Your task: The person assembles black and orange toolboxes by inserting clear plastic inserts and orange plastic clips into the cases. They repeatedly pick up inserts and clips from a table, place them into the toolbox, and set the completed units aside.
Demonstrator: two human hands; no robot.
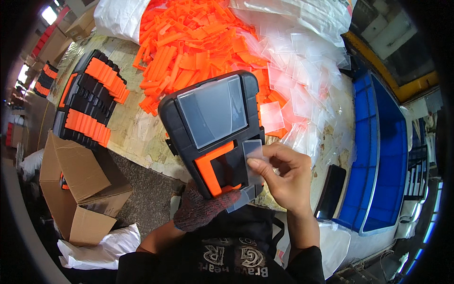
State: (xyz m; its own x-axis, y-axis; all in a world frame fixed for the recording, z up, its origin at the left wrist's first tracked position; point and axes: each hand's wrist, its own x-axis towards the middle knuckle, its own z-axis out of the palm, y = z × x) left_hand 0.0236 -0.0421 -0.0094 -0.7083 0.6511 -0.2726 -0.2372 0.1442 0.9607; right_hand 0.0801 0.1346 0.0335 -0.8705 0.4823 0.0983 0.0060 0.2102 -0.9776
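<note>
My left hand (204,209), in a dark knitted glove, grips the lower edge of a black plastic organizer case (184,136). A large translucent panel (212,112) fills the upper part of its lid, and an orange L-shaped piece (204,170) frames a dark recess below. Between thumb and fingers, my bare right hand (289,177) pinches a small clear plastic plate (253,149) at the case's right side. Another clear plate (244,198) shows beside the left glove's fingertips; whether the glove holds it I cannot tell.
Orange plastic parts (191,32) and clear plates (301,71) lie heaped behind the case, spilling from white sacks (120,17). Stacked black-and-orange cases (88,96) stand left, above an open cardboard box (78,170). A phone-like dark slab (331,191) lies beside a blue crate (363,142) at right.
</note>
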